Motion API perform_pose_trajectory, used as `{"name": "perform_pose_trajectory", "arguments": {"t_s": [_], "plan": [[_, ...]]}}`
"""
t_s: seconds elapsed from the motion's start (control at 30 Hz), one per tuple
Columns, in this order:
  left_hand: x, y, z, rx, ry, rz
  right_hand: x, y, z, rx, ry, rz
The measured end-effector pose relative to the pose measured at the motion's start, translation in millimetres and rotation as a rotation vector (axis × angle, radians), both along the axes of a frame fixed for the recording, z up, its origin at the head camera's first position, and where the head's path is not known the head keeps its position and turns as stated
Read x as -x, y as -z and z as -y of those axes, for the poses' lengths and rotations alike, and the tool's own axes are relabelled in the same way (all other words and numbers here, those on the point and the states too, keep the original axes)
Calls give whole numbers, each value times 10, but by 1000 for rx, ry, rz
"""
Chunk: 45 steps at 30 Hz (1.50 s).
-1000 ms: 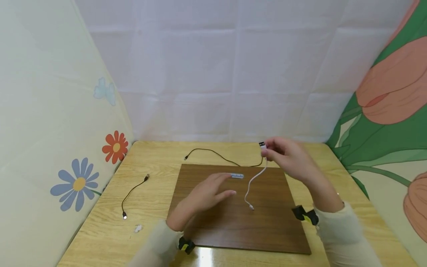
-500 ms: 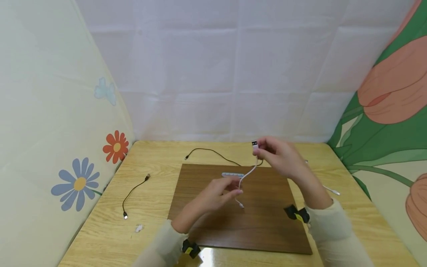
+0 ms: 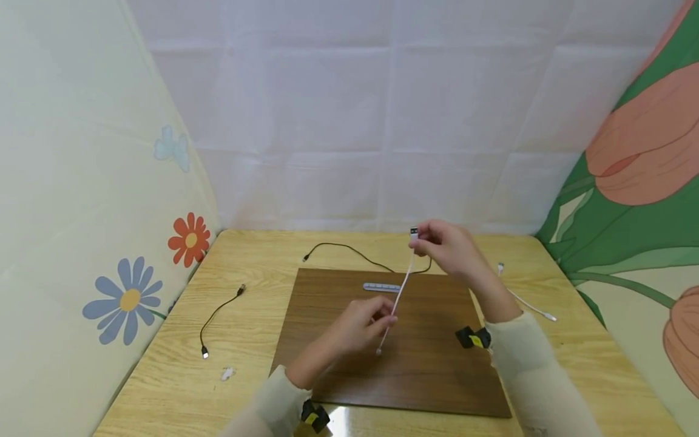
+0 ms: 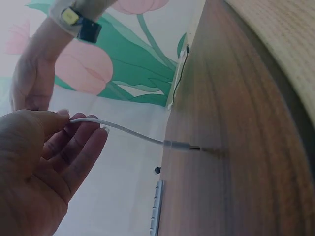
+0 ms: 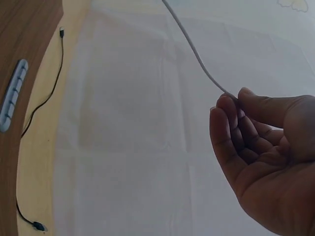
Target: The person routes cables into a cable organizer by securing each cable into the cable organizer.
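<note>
A white USB cable (image 3: 403, 285) is stretched slantwise between both hands above the brown wooden board (image 3: 437, 364). My right hand (image 3: 449, 249) pinches it just at its USB-A plug (image 3: 414, 233), which points upward. Lower down, my left hand (image 3: 363, 325) pinches the cord between thumb and fingers. The cable's small lower plug (image 4: 179, 145) hangs free past the left fingertips, over the board. Behind the left hand, a pale blue slotted cable holder (image 3: 381, 287) lies on the board near its far edge.
A black cable (image 3: 349, 247) runs behind the board. A short black cable (image 3: 218, 312) lies on the left of the table (image 3: 164, 388), with a small whitish scrap (image 3: 227, 374) near it. Another white cable (image 3: 530, 303) lies to the right, partly behind the right forearm.
The right hand has moved left with the white cable. The left hand has come to pinch the cord, which is now straighter. The cable holder and the right-hand white cable show more fully.
</note>
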<state>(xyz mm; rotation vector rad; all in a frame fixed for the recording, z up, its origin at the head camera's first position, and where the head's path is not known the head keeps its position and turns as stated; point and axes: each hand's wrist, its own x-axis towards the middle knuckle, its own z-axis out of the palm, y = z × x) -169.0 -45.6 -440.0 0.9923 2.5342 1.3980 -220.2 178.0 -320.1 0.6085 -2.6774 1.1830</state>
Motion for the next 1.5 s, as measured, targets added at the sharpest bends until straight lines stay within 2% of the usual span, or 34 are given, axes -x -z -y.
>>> {"name": "perform_pose_trajectory", "arguments": {"t_s": [0.1,0.23,0.37,0.5,0.7,0.93,1.1,1.27,1.5], "plan": [[-21,30,-26,22,-4,24,134,124,4,4,10,21],[-31,59,-60,87,-5,8,304,325,29,-8,42,56],[-52,67,-92,163,4,22,439,540,83,-13,70,113],[-65,103,-119,249,6,36,534,741,148,-48,64,164],[-87,226,-145,346,-7,23,612,968,191,-108,58,214],[-92,272,-199,454,-29,-60,718,1122,192,-140,48,218],[-133,264,-246,551,-47,-111,760,1216,200,-174,46,259],[-156,288,-281,591,-53,-113,779,1315,194,-167,51,299],[-150,348,-321,626,-37,-100,799,1438,198,-197,36,297]]}}
